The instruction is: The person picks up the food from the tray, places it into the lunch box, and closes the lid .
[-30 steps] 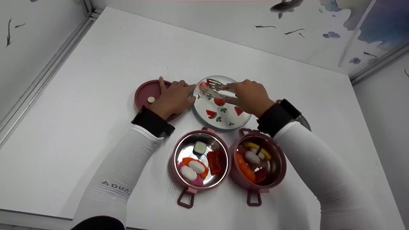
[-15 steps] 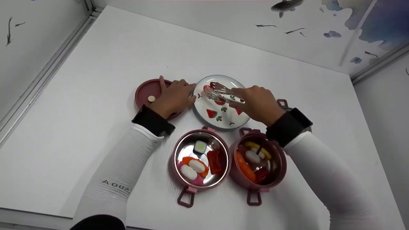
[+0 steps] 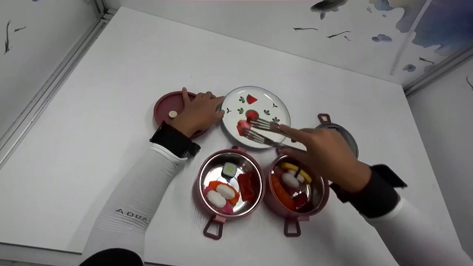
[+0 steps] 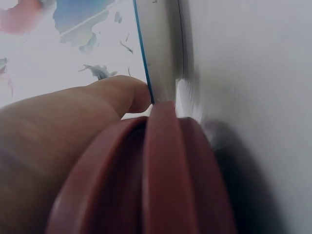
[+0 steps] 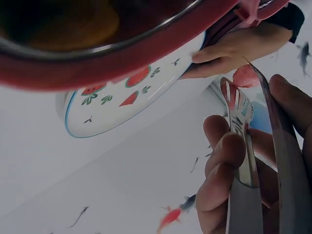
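Observation:
My right hand (image 3: 325, 151) holds metal tongs (image 3: 258, 138), whose slotted, fork-like ends have a small pink-red food piece (image 3: 243, 126) between them. The piece overlaps the lower left of the watermelon-patterned plate (image 3: 271, 101) in the head view; in the right wrist view a pink-red piece (image 5: 246, 76) shows at the tong tips. My left hand (image 3: 201, 112) lies over a dark red round lid (image 3: 166, 103), its thumb and forefinger spread along the plate's left rim. A finger (image 4: 131, 95) meets the blue plate rim in the left wrist view.
Two dark red pots stand in front of the plate. The left pot (image 3: 199, 192) holds sushi-like pieces and a red strip; the right pot (image 3: 327, 199) holds several food pieces. A grey, glassy lid (image 3: 349, 138) with a handle lies to the right, partly behind my right hand.
My right hand has come right and toward me with the tongs, and the pink-red piece has shifted from the plate's upper left to its lower left. The left hand stays put.

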The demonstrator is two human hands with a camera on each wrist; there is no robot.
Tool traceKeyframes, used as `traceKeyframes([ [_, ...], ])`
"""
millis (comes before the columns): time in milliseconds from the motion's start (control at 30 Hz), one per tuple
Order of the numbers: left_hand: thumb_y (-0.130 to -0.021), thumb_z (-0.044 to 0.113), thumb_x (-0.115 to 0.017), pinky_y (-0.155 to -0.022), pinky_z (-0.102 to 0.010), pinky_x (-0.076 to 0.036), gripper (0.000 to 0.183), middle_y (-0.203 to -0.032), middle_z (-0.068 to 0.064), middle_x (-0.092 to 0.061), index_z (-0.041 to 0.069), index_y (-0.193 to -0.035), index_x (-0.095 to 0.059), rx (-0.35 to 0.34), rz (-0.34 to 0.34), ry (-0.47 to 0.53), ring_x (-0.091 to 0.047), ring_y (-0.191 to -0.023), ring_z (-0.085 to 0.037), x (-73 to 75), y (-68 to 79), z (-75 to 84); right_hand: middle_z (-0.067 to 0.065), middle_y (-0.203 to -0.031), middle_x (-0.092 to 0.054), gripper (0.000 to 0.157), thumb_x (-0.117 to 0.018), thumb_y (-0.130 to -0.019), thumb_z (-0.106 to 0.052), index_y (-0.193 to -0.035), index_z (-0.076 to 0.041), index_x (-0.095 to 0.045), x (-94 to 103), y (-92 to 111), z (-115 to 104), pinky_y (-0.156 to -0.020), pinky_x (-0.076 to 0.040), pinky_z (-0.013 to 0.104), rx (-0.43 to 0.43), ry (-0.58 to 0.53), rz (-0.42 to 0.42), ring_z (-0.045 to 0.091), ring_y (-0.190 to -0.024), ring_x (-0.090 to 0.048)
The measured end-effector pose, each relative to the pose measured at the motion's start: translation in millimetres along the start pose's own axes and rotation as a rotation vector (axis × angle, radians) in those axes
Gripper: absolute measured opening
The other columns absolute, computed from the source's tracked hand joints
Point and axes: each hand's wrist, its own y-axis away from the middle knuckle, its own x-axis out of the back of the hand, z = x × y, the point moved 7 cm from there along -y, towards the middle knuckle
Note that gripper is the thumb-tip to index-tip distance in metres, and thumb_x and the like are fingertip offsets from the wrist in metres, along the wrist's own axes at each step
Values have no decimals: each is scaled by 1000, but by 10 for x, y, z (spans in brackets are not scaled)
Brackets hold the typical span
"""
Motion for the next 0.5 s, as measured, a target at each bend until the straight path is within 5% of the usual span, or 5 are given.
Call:
traceKeyframes([
  [267,-102,42,-42,-114,-72,14,59,-154,-10,-42,26,-158,-32,4,6,5,-30,-149,-32,10,-9,-36,-4,-85,-75,57,-86,-78,-30,-132,-21,-68,15,517,-379,-51,-40,18,96,-9,60,1,-57,-50],
  [500,-102,42,-44,-114,-71,16,59,-153,-9,-43,26,-158,-33,29,-4,10,-29,-150,-30,6,5,-84,-9,-88,-74,65,-84,-79,-36,-140,-30,-60,-70,671,-498,-56,-45,19,83,-59,4,2,-67,-58],
])
